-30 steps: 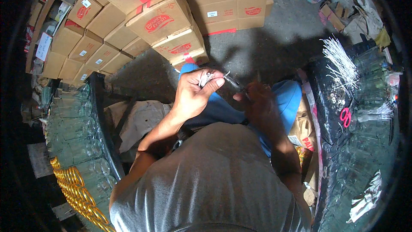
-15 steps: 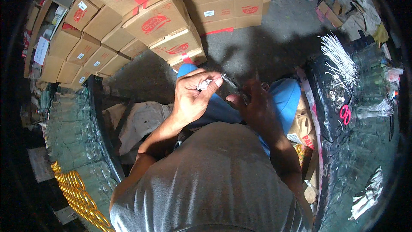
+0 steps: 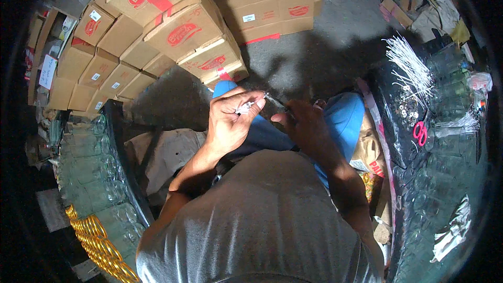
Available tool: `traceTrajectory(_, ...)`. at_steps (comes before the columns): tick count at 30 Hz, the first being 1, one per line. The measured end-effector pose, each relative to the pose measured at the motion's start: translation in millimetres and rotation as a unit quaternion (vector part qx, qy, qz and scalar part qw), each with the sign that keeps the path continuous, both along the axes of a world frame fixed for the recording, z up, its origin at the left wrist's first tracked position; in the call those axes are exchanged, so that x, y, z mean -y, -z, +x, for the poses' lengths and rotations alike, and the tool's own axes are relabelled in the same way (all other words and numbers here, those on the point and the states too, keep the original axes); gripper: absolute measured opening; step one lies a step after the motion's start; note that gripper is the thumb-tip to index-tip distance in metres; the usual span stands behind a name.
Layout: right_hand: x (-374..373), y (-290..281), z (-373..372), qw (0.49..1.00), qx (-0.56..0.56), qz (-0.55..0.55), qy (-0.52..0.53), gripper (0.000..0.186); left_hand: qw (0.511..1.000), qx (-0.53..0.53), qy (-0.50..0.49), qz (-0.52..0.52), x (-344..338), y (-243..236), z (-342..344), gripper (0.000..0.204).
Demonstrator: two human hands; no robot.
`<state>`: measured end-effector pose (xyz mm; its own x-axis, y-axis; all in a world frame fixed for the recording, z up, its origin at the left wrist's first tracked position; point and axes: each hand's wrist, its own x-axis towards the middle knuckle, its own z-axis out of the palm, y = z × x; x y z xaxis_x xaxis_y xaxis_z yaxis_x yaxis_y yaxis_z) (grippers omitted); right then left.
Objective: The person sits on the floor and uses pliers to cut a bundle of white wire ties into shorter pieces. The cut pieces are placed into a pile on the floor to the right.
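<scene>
Left hand [image 3: 229, 118]: you pinched white strands [image 3: 244, 108]
Right hand [image 3: 306, 126]: you gripped a thin dark tool [image 3: 277, 101]
Boxes [image 3: 183, 17]: red logos [image 3: 181, 33] and white labels [image 3: 249, 18] faced you

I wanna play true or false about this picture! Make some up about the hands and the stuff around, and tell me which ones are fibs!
1. The left hand holds thin white pieces. True.
2. The right hand holds the pink-handled scissors. False: it holds a dark tool; the pink-handled scissors lie on the right.
3. Cardboard boxes are stacked up ahead. True.
4. The gold rings are at the upper right. False: the gold rings are at the lower left.
5. A bundle of white strands lies farther ahead than the scissors. True.
</scene>
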<state>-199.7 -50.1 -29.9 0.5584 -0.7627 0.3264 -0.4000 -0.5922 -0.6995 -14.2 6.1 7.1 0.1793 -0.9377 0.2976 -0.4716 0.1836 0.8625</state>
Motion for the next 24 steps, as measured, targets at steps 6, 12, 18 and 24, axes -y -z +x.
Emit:
traceTrajectory(6, 4, 17, -3, 0.999, -0.040, 0.019, 0.003, 0.033, 1.000, 0.002, 0.019, 0.000, 5, 0, -1, 0.011)
traceTrajectory(12, 18, 16, -21, 0.998, -0.007, 0.038, 0.050, 0.035, 0.992, 0.007, 0.009, 0.124, -3, 2, 7, 0.013)
traceTrajectory(18, 31, 12, -57, 0.988, -0.004, -0.116, 0.104, 0.022, 0.998, 0.036, -0.015, 0.051, 8, -11, 0, 0.015)
traceTrajectory(24, 29, -47, -124, 0.938, -0.150, -0.105, 0.294, 0.012, 0.994, -0.014, -0.034, 0.101, 68, -46, -32, 0.021)
